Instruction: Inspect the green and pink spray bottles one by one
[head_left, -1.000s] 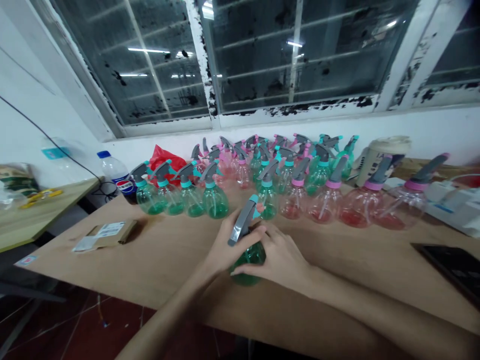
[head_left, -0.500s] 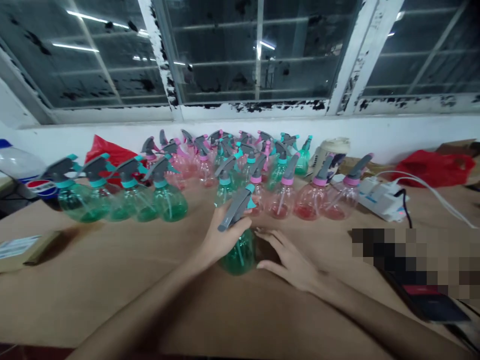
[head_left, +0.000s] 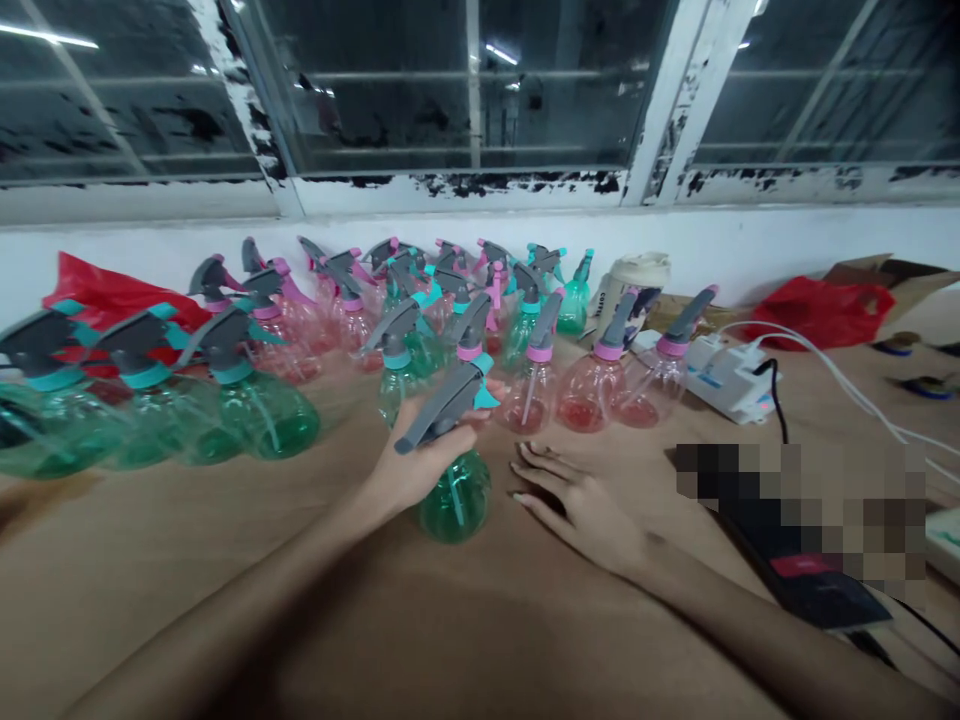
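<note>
My left hand (head_left: 420, 455) is wrapped round the neck of a green spray bottle (head_left: 455, 500) that stands at the middle of the table. Its grey trigger head with a turquoise trigger tilts up over my fingers. Just to the right, my right hand (head_left: 589, 500) rests on the tabletop with its fingers apart, holding nothing. Behind the held bottle are another green spray bottle (head_left: 397, 385) and a pink spray bottle (head_left: 530, 400). A row of green spray bottles (head_left: 274, 425) stands at the left.
Several more pink and green bottles crowd toward the wall. A coffee cup (head_left: 630, 285), a white power strip (head_left: 731, 385) with cables and a red plastic bag (head_left: 817, 310) lie to the right. A phone (head_left: 832, 590) is near the right front, another red bag (head_left: 120, 300) at back left.
The camera view has swung right and closer, so the bottles appear further left. My left hand still grips the green spray bottle; my right hand stays open on the table.
</note>
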